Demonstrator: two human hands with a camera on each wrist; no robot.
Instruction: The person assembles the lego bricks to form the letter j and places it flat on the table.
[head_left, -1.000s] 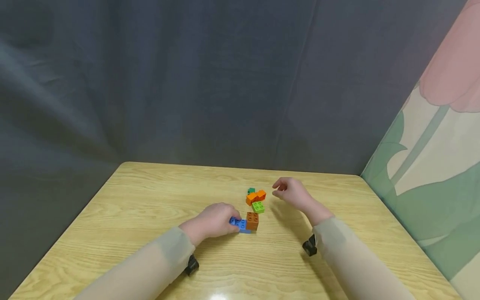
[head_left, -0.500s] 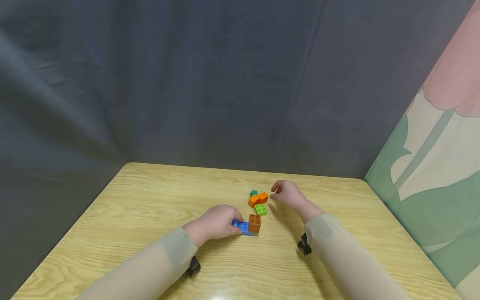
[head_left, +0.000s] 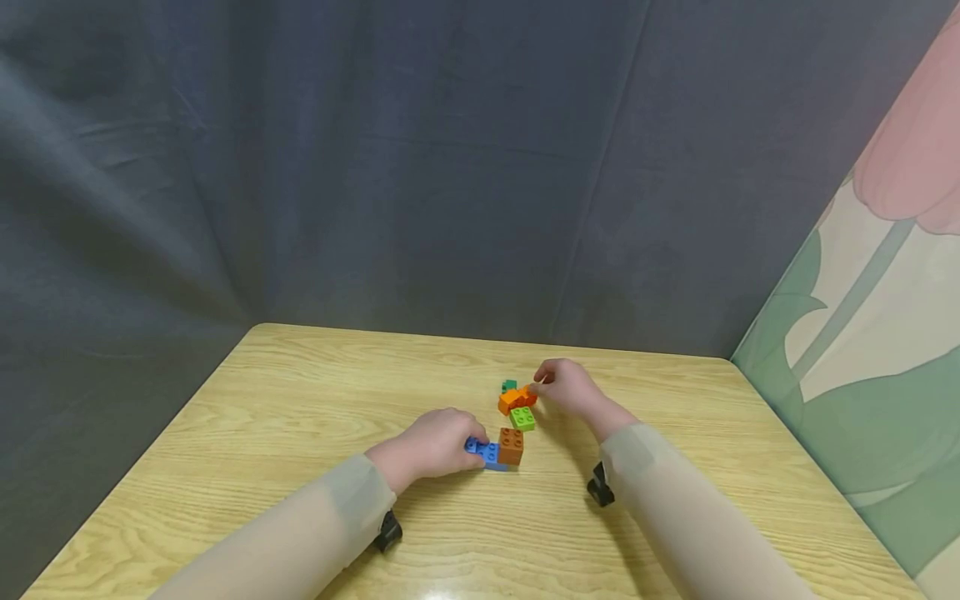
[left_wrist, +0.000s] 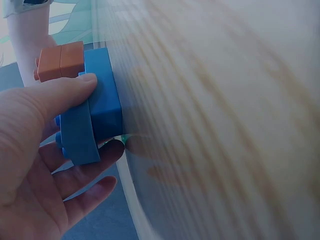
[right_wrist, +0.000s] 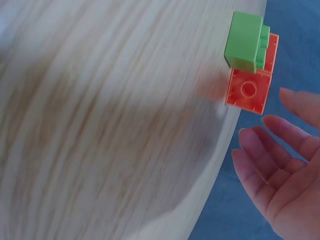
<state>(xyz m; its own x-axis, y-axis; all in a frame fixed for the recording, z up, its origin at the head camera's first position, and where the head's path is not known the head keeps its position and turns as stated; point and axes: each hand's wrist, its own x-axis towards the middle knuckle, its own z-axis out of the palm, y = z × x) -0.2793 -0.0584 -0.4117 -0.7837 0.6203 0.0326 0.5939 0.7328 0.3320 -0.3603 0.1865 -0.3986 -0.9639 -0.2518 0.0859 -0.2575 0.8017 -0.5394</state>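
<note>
My left hand point(head_left: 432, 443) grips a joined block of blue bricks point(left_wrist: 102, 100) low over the table, its thumb laid across them in the left wrist view. Brown-orange bricks point(head_left: 511, 447) are fixed on the right end of the blue ones. My right hand point(head_left: 572, 390) reaches in from the right with thumb and fingers parted, fingertips right at the orange brick point(right_wrist: 249, 90). That brick lies on its side, its hollow underside facing the right hand. A light green brick point(head_left: 522, 418) sits just in front of the orange pieces.
A small dark green brick point(head_left: 509, 386) lies behind the orange pieces. The wooden table point(head_left: 322, 375) ends at a dark grey curtain point(head_left: 450, 208) at the back. A flower-patterned cloth point(head_left: 870, 333) hangs along the right side.
My right hand has moved left and slightly closer to the orange pieces, its fingertips now overlapping them in the head view. My left hand keeps its hold on the blue bricks.
</note>
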